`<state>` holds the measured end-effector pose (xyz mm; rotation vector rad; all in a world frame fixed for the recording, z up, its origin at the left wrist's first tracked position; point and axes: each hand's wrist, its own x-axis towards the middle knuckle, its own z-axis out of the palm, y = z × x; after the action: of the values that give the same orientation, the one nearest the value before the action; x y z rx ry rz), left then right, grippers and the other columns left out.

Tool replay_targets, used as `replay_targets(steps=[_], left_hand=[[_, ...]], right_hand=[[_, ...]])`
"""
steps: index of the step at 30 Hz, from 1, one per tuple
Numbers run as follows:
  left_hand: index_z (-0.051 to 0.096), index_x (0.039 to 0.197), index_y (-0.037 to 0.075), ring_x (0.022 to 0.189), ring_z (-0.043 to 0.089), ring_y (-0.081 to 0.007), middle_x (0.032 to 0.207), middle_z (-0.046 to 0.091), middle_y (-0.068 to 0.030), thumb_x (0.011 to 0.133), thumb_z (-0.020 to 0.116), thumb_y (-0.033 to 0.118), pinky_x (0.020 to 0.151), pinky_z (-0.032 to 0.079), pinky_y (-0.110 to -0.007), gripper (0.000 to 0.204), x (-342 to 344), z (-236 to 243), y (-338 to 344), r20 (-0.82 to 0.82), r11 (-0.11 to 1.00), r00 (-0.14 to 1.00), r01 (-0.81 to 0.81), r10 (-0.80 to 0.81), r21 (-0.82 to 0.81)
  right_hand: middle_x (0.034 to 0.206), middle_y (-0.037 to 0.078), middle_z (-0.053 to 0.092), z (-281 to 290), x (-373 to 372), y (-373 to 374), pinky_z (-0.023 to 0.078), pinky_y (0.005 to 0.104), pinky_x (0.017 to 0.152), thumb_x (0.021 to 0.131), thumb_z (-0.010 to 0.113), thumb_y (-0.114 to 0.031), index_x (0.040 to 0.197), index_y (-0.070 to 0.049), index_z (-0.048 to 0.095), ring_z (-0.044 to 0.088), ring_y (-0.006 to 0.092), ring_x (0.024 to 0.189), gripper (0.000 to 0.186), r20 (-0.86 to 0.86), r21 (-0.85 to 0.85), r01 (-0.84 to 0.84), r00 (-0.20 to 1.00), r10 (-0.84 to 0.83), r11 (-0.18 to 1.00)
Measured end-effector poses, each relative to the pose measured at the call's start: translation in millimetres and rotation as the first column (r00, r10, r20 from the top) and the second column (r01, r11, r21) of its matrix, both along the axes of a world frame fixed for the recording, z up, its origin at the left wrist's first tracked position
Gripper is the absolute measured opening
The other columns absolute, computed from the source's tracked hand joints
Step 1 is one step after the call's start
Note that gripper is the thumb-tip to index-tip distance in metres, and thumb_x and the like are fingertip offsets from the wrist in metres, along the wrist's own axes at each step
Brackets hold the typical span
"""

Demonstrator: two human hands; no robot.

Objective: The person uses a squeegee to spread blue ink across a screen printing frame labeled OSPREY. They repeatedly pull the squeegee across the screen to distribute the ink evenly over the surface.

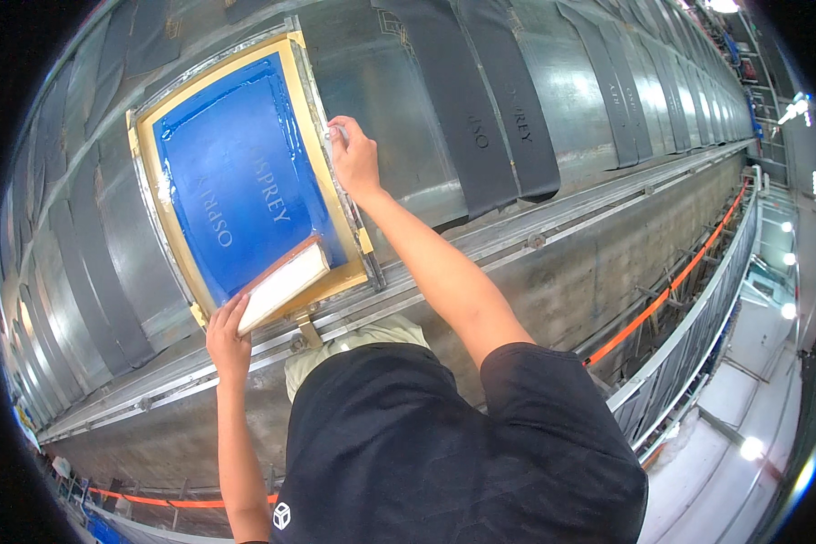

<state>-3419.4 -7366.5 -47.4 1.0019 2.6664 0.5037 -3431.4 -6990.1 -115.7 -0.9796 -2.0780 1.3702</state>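
Note:
A screen-printing frame (302,95) with a yellow-taped border lies on the long table. Its mesh (236,136) is blue, with lettering showing in it and glossy wet-looking edges at the top and right. My left hand (229,340) is closed round the left end of a squeegee (286,286), which has a pale, wide body and a reddish-brown strip along its far side. The squeegee lies tilted across the near end of the mesh. My right hand (355,161) grips the frame's right side, its fingers bent over the edge. What lies under the screen is hidden.
Dark fabric pieces (508,109), some printed, lie in rows along the metallic table (358,82). A metal rail (598,186) runs along its near edge, with a bracket (309,330) by the frame. An orange strip (666,295) and grey railing (689,349) stand behind me at right.

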Motion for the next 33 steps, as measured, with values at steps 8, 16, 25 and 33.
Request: replay_targets(steps=[8,16,25,33], left_hand=[[0.07,0.126,0.017,0.121,0.061,-0.0291,0.13,0.067,-0.0042,0.067,0.061,-0.012,0.101,0.047,-0.043,0.066,31.8,10.0,-32.5,-0.073,0.997,0.996,0.054,-0.05,0.053],[0.068,0.128,0.021,0.122,0.06,-0.0271,0.132,0.066,-0.0025,0.068,0.063,-0.007,0.098,0.048,-0.042,0.066,-16.3,-10.9,-2.1,-0.201,0.999,0.979,0.029,-0.023,0.027],[0.072,0.122,0.024,0.101,0.069,-0.0301,0.111,0.074,-0.0062,0.079,0.07,0.005,0.086,0.056,-0.041,0.047,-230.3,-14.6,92.5,-0.094,0.999,0.996,0.001,0.004,0.046],[0.077,0.115,0.026,0.093,0.071,-0.0325,0.103,0.075,-0.0086,0.081,0.075,0.019,0.082,0.057,-0.042,0.034,-309.1,-0.8,137.5,-0.005,1.0,1.0,0.006,-0.006,-0.019]], right_hand=[[0.111,0.017,0.071,-2.6,-9.8,4.0,0.054,0.0432,0.085,0.098,0.061,-0.024,0.112,-0.011,0.069,0.069,0.0374,0.101,0.02,-0.009,0.164,-0.018,1.0,0.019,0.986],[0.098,0.017,0.072,-1.0,-0.9,18.0,0.052,0.047,0.082,0.101,0.056,-0.034,0.116,-0.018,0.07,0.068,0.0397,0.094,0.027,0.215,0.214,-0.127,0.973,0.08,0.968],[0.131,0.015,0.058,82.6,-47.7,24.8,0.047,0.0441,0.101,0.083,0.078,-0.036,0.123,-0.01,0.07,0.054,0.0321,0.121,0.049,0.358,0.601,-0.53,0.847,0.392,0.598],[0.112,0.015,0.071,64.2,-187.8,40.4,0.051,0.0429,0.095,0.076,0.081,-0.021,0.116,-0.012,0.074,0.065,0.0351,0.107,0.042,0.633,0.198,-0.828,0.517,0.576,0.525]])
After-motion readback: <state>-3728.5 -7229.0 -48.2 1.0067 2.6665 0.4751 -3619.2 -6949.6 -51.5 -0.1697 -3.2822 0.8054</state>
